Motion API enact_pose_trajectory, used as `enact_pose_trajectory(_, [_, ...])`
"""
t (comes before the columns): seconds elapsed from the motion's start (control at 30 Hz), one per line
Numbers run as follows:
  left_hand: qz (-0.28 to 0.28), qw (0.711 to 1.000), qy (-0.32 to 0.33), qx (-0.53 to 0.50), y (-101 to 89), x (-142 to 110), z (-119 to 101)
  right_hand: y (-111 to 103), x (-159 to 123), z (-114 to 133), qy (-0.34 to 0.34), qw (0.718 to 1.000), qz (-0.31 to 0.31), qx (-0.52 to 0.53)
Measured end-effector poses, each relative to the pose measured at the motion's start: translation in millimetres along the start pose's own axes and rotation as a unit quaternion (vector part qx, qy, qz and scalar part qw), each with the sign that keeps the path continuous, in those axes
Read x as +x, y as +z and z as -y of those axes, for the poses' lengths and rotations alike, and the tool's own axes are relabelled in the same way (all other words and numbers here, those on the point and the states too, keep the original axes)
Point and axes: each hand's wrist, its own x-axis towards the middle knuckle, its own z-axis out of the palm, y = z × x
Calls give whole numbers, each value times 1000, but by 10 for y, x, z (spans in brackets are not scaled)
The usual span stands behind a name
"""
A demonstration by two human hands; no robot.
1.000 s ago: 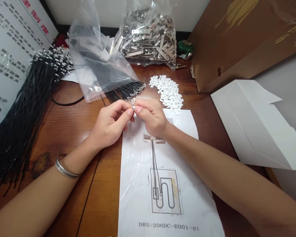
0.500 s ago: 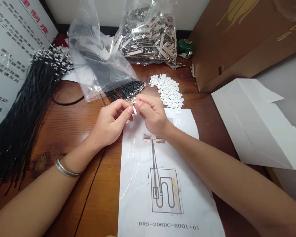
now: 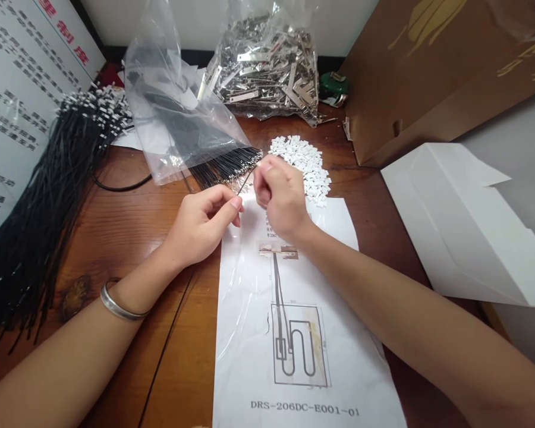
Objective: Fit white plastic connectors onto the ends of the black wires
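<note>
A person's two bare hands are held close together at the far end of a printed sheet [image 3: 245,333] that lies on a wooden surface [image 3: 129,238]. The left hand [image 3: 205,223], by the sheet's far left corner, has thumb and forefinger pinched together on a thin black wire [image 3: 246,182]. The wire slants up, past the sheet's far edge, to the right hand [image 3: 284,190], whose curled fingers appear closed on its upper end; what sits at that tip is too small to make out. Beyond the sheet's far left corner lies a bundle of black wires [image 3: 223,166] with shiny tips, partly under a clear plastic bag [image 3: 160,163]. Just beyond the sheet's far right part is a heap of small white pieces [image 3: 304,163]. The likeliest trouble is a slip, since each pinch covers so little of something so thin; a hard tug could also kink the wire or strain its tip. With the right hand so near the heap, a sideways knock could scatter pieces, and any that landed on the sheet would be hard to spot, white on white
</note>
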Motion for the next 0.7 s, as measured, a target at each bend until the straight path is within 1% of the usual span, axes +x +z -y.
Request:
enact_pose_trajectory(0.1, [38, 999, -8, -15, -15, -1, -34, -59, 83, -99, 46, 996, -60, 36])
enact_pose_trajectory(0.2, [95, 993, -21, -69, -38, -1, -58, -109, 145, -171, 77, 989, -106, 72])
enact_pose_trajectory(0.27, [120, 984, -33, -125, -50, 0, -62, -124, 164, -189, 92, 985, -118, 87])
enact_pose_trajectory(0.33, [122, 976, -43, -177, -51, 0, -59, -130, 171, -188, 96, 984, -117, 91])
enact_pose_trajectory(0.37, [115, 973, -44, -193, -47, 1, -56, -132, 171, -186, 92, 986, -111, 87])
enact_pose_trajectory(0.43, [82, 976, -33, -198, -31, 3, -47, -138, 171, -181, 76, 991, -87, 71])
enact_pose_trajectory(0.53, [-2, 988, -3, -157, -3, 6, -26, -151, 171, -189, 54, 996, -53, 49])
enact_pose_trajectory(0.6, [-46, 991, 16, -121, 8, 3, -9, -161, 172, -205, 49, 996, -52, 45])
enact_pose_trajectory(0.7, [-66, 994, 42, -83, 19, -19, 8, -173, 174, -234, 49, 995, -66, 51])
